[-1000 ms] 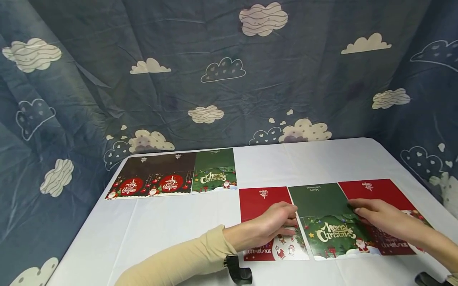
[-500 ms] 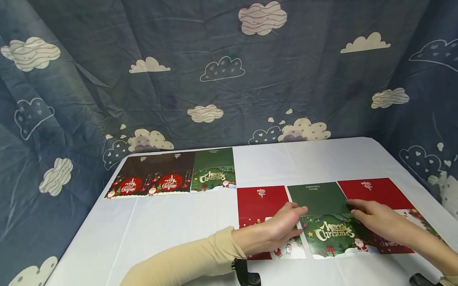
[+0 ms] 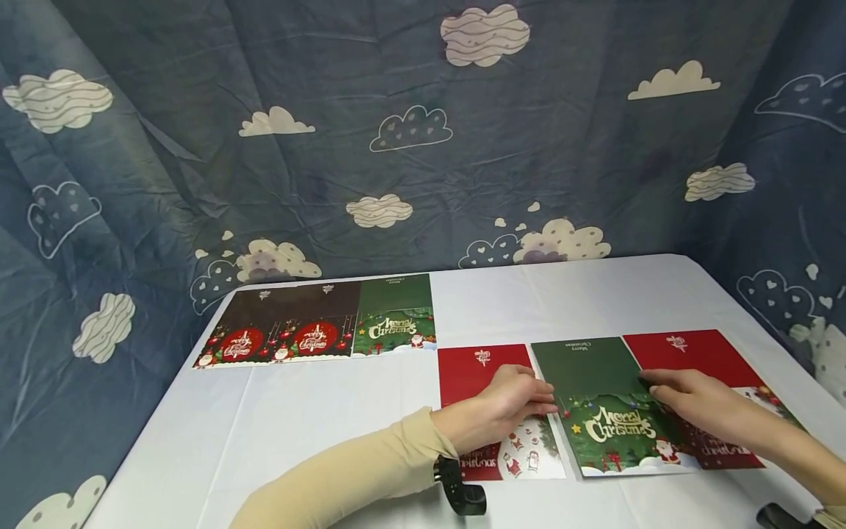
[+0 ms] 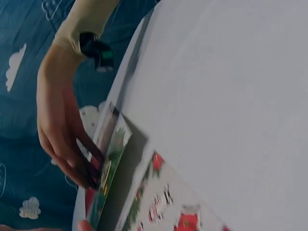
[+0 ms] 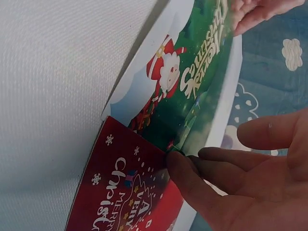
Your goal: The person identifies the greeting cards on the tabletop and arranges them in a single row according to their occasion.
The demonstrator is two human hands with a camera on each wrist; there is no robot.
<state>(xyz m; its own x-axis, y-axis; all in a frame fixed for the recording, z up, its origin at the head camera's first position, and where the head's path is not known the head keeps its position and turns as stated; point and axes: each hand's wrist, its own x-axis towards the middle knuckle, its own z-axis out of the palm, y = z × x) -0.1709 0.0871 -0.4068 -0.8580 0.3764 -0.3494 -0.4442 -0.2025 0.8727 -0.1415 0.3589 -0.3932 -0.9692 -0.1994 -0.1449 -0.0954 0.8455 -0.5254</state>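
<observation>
A green Christmas card, spread flat with a Santa printed on its lower half, lies between my two hands. My left hand pinches its left edge, passing over a red Christmas card. At the opposite edge, my right hand pinches the green card, above another red card. In the left wrist view the green card stands slightly off the table, apart from the red and white one. The right wrist view has my fingertips at the card's edge.
Two dark brown Christmas cards and another green card lie in a row at the back left. A white cloth covers the table. Behind it hangs a blue curtain with clouds.
The left hand shifted right over the red card, then drew back slightly with its fingers at the green card's edge. The green card's near edge has risen a little. The right hand barely moved.
</observation>
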